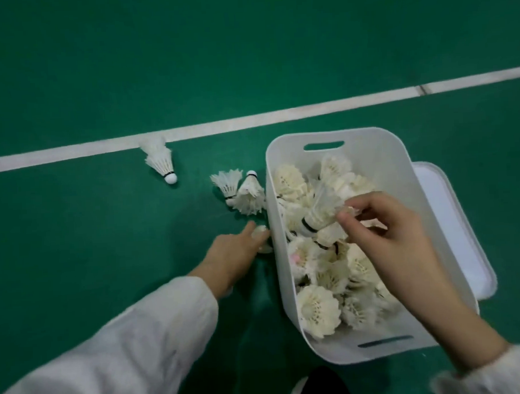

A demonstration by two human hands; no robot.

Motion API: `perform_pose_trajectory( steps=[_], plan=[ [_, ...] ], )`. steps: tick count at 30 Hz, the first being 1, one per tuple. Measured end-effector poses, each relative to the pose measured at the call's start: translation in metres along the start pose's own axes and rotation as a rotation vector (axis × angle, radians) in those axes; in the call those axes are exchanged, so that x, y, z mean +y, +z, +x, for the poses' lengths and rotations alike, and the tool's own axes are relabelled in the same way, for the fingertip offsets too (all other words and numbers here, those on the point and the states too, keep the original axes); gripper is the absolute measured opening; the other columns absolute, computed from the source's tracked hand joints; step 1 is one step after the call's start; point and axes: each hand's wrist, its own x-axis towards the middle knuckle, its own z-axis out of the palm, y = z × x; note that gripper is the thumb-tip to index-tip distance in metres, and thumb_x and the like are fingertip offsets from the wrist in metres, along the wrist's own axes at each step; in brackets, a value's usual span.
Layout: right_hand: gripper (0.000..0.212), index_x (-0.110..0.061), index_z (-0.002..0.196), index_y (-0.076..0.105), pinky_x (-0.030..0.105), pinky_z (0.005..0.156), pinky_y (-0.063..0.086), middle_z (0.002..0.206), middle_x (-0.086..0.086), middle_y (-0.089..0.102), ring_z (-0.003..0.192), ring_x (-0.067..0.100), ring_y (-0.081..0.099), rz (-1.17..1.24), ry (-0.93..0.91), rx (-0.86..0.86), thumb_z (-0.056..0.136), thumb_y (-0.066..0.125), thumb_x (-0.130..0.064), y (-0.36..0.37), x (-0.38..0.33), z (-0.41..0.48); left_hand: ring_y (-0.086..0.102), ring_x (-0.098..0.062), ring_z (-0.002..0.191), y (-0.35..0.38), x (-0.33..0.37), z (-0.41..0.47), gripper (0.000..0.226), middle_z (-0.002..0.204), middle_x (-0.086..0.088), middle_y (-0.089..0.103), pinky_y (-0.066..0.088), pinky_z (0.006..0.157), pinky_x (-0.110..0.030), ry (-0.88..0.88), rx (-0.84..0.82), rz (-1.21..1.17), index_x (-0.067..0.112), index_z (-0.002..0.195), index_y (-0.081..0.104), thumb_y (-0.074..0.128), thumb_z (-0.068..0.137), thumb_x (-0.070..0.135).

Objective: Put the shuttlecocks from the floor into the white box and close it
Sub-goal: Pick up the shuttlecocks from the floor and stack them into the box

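Note:
The white box [379, 159] stands open on the green floor, filled with several white feather shuttlecocks. My right hand [385, 233] is over the box and pinches a shuttlecock [319, 209] by its feathers, cork pointing down-left. My left hand [234, 254] reaches down to the floor beside the box's left wall, fingers around a shuttlecock [262, 235] that is partly hidden. Two shuttlecocks [240, 191] lie together on the floor just left of the box. Another shuttlecock [162, 161] lies further left by the white line.
The box's white lid [456, 224] lies flat on the floor right of the box, partly under it. A white court line [279, 115] crosses the green floor behind. A dark shoe [320, 384] shows at the bottom edge.

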Motion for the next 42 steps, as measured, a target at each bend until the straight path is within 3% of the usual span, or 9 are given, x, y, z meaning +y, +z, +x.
perform_pose_trajectory(
  steps=[3, 6, 11, 19, 23, 28, 32, 38, 42],
  plan=[
    [0.011, -0.025, 0.078, 0.063, 0.011, 0.066, 0.047, 0.087, -0.005, 0.062, 0.082, 0.008, 0.059, 0.011, 0.049, 0.009, 0.086, 0.062, -0.017, -0.005, 0.024, -0.011, 0.064, -0.036, 0.094, 0.014, 0.001, 0.018, 0.108, 0.151, -0.018, 0.011, 0.049, 0.060, -0.037, -0.136, -0.066, 0.001, 0.039, 0.142, -0.015, 0.063, 0.076, 0.003],
    [0.012, -0.028, 0.077, 0.063, 0.011, 0.069, 0.046, 0.087, -0.010, 0.060, 0.085, 0.007, 0.059, -0.053, 0.041, -0.059, 0.085, 0.063, -0.019, -0.008, 0.039, -0.019, 0.065, -0.035, 0.086, 0.019, -0.003, 0.027, 0.080, 0.135, -0.012, 0.034, 0.045, 0.054, -0.036, -0.189, 0.006, -0.036, 0.032, 0.139, 0.011, 0.062, 0.080, 0.012],
    [0.016, -0.034, 0.073, 0.061, 0.018, 0.071, 0.047, 0.083, -0.011, 0.061, 0.082, 0.008, 0.059, -0.105, -0.018, -0.129, 0.083, 0.065, -0.022, -0.012, 0.047, -0.024, 0.062, -0.031, 0.072, 0.017, 0.003, 0.000, 0.030, 0.100, -0.006, 0.047, 0.046, 0.051, -0.034, -0.228, 0.231, -0.116, 0.020, 0.101, 0.043, 0.064, 0.082, 0.031],
    [0.016, -0.018, 0.093, 0.070, 0.022, 0.069, 0.035, 0.087, -0.011, 0.054, 0.079, 0.009, 0.051, -0.521, 0.098, -0.387, 0.088, 0.059, -0.029, 0.006, 0.077, -0.036, 0.058, -0.025, 0.072, -0.039, 0.029, -0.103, 0.014, 0.099, 0.005, 0.054, 0.046, 0.064, -0.035, -0.406, 0.725, -0.548, 0.021, 0.092, 0.064, 0.058, 0.087, 0.032],
    [0.021, -0.019, 0.102, 0.069, 0.027, 0.080, 0.043, 0.104, -0.007, 0.060, 0.095, 0.015, 0.057, -0.509, 0.124, -0.394, 0.088, 0.059, -0.031, 0.011, 0.078, -0.041, 0.052, 0.004, 0.072, -0.076, 0.052, -0.133, 0.005, 0.090, 0.014, 0.053, 0.036, 0.063, -0.005, -0.324, 0.840, -0.715, 0.033, 0.081, 0.061, 0.064, 0.082, 0.029],
    [0.041, -0.035, 0.119, 0.052, 0.009, 0.069, 0.042, 0.113, -0.020, 0.050, 0.083, 0.004, 0.057, -0.158, -0.068, -0.092, 0.083, 0.066, -0.020, -0.021, 0.049, -0.049, 0.052, 0.009, 0.080, -0.097, 0.092, -0.133, 0.006, 0.091, 0.021, 0.053, 0.037, 0.068, -0.002, -0.128, 0.813, -0.785, 0.027, 0.084, 0.066, 0.065, 0.080, 0.032],
    [0.064, -0.044, 0.124, 0.042, 0.014, 0.071, 0.047, 0.127, -0.028, 0.041, 0.088, 0.003, 0.056, 0.060, -0.249, -0.172, 0.082, 0.065, -0.002, -0.042, 0.034, -0.047, 0.053, -0.002, 0.082, -0.098, 0.119, -0.110, 0.028, 0.093, 0.019, 0.050, 0.043, 0.067, -0.019, -0.012, 0.721, -0.765, 0.027, 0.086, 0.067, 0.051, 0.078, 0.048],
    [0.060, -0.051, 0.115, 0.044, 0.013, 0.069, 0.046, 0.109, -0.024, 0.056, 0.082, 0.011, 0.057, 0.102, -0.177, -0.141, 0.081, 0.067, -0.008, -0.068, 0.042, -0.042, 0.051, -0.004, 0.080, -0.096, 0.135, -0.086, 0.018, 0.088, 0.011, 0.053, 0.038, 0.067, -0.012, 0.072, 0.680, -0.766, 0.018, 0.084, 0.068, 0.060, 0.079, 0.034],
    [0.026, -0.024, 0.099, 0.058, 0.015, 0.070, 0.048, 0.096, -0.012, 0.061, 0.084, 0.005, 0.060, 0.031, -0.142, -0.185, 0.082, 0.066, -0.006, -0.070, 0.050, -0.039, 0.049, 0.009, 0.078, -0.095, 0.138, -0.080, 0.025, 0.093, 0.014, 0.054, 0.039, 0.069, -0.006, 0.093, 0.634, -0.782, 0.024, 0.106, 0.060, 0.060, 0.084, 0.037]
  ],
)
